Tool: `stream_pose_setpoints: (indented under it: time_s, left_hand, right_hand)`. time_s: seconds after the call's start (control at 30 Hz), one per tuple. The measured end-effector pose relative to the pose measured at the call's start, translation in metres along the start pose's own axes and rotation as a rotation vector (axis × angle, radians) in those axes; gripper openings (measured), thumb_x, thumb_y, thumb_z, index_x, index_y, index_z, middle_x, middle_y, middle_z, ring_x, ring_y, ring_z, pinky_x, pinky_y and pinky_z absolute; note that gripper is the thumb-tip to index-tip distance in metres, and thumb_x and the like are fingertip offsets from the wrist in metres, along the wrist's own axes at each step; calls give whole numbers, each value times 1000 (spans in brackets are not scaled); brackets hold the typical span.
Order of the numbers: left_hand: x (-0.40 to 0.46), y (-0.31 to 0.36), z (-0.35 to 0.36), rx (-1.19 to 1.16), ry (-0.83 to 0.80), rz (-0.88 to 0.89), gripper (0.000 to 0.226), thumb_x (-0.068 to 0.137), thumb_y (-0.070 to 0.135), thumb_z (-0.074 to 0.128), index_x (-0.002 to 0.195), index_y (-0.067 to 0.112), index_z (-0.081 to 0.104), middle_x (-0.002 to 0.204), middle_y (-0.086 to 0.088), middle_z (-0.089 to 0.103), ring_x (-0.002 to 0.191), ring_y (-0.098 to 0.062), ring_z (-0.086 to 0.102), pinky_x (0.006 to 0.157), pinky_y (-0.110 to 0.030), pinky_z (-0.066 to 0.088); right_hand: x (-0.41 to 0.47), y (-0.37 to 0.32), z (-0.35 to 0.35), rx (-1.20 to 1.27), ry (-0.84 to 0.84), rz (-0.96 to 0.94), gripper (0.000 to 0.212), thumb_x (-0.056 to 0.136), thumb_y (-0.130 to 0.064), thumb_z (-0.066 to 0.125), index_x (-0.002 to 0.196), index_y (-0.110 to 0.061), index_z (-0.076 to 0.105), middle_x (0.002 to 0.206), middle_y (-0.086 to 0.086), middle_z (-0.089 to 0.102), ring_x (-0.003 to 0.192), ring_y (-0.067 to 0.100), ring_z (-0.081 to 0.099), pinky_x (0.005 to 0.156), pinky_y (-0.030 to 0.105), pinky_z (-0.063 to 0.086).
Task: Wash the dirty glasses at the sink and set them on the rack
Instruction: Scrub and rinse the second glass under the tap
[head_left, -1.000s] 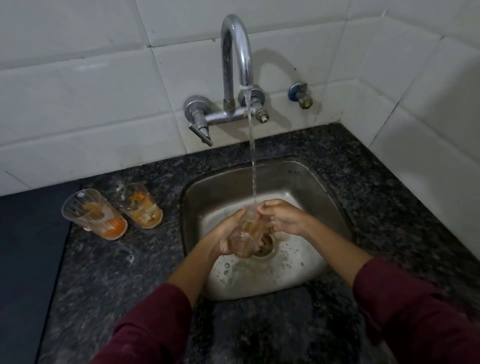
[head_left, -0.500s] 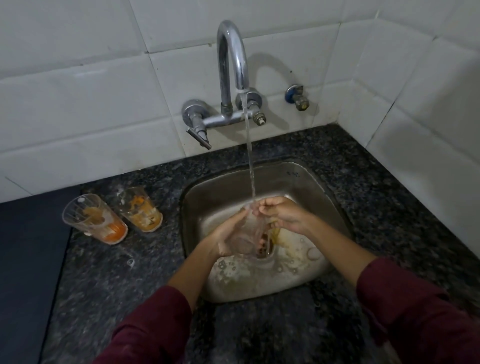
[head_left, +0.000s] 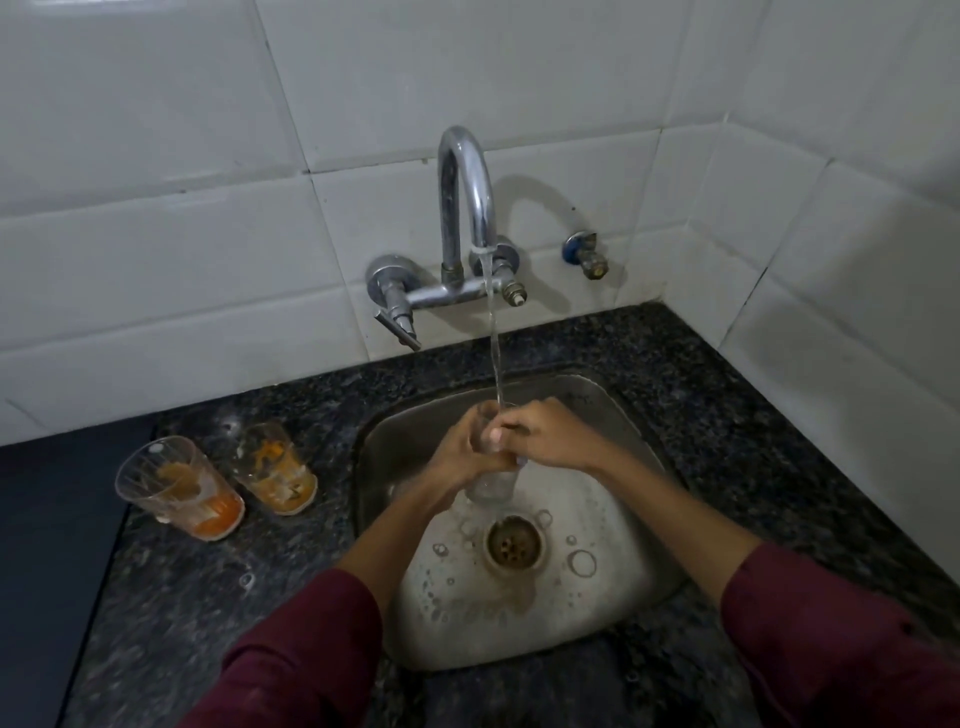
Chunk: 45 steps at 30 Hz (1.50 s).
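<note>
A clear glass (head_left: 489, 483) stands upright in my hands over the steel sink (head_left: 613, 415), under the running stream from the tap (head_left: 465, 208). My left hand (head_left: 457, 457) grips its side. My right hand (head_left: 545, 434) holds the rim, fingers curled at the mouth. Two dirty glasses with orange residue stand on the counter left of the sink, one nearer the left (head_left: 179, 488) and one beside the sink (head_left: 275, 467). No rack is in view.
The dark granite counter (head_left: 753, 441) wraps the sink, with white tiled walls behind and to the right. A small valve (head_left: 587, 257) sticks out of the wall right of the tap. The drain (head_left: 513, 545) sits among bubbles. A dark surface (head_left: 47, 545) lies at far left.
The brownish liquid has left the glass, which now looks clear and upright. Both hands have lifted it slightly towards the stream. The view has tilted down and back.
</note>
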<state>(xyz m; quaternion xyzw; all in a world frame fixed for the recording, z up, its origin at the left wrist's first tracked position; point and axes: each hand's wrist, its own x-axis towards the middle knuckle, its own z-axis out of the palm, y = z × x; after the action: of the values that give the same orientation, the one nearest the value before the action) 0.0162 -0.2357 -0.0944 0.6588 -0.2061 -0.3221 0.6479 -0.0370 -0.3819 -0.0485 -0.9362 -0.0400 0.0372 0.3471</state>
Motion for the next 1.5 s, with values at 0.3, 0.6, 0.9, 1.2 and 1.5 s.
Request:
stream_pose_setpoints:
  time_s: [0.3,0.6,0.9,1.2,1.5]
  left_hand:
    - [-4,2,-18,29,-234,-160,44,65,12,80,105,20,63,96,0,69,92,-20,66,84,-43,55]
    - [-8,3,14,586,170,-197,64,64,23,80,118,15,46,108,-4,60,94,-22,61,77,-34,52]
    - [-14,8,-9,262,-76,-188,54,71,18,82,118,14,54,103,3,63,101,-22,61,81,-31,51]
    - [-11,8,3,671,99,-247,73,61,25,81,123,11,46,114,-8,60,101,-26,60,85,-40,54]
    - [-16,11,10,763,134,-161,70,70,35,81,126,12,45,112,-7,62,103,-28,61,85,-38,50]
  right_hand:
    - [-9,17,18,650,15,102,25,97,-11,45,91,-4,68,75,5,67,69,5,63,75,17,48]
    - [12,2,23,421,153,354,38,98,-22,43,75,-5,69,59,7,68,65,22,68,74,32,56]
    - [1,7,15,608,34,237,32,98,-9,43,87,8,67,62,1,68,59,9,65,63,16,51]
    - [4,0,14,436,58,320,28,93,-4,47,73,-5,68,60,5,68,56,10,67,66,19,54]
    - [3,1,13,430,92,282,35,96,-12,47,67,-17,66,61,-2,69,65,11,67,80,31,54]
